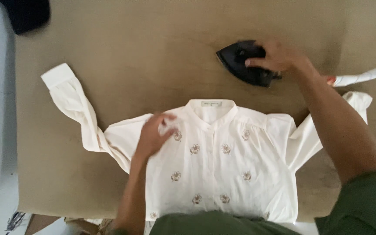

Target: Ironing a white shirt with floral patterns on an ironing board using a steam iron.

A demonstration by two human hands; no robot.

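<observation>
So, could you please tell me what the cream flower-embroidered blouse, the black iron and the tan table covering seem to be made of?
Cream flower-embroidered blouse: thin matte woven cloth, likely cotton, with soft creases. Black iron, gripped by the right hand: dark, dull body, probably metal; blur leaves it open. Tan table covering: matte padded fabric, faintly stained.

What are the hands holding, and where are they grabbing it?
The right hand grips the black iron from above, around its top handle. The left hand holds nothing; it lies flat on the cream shirt, by the shoulder.
</observation>
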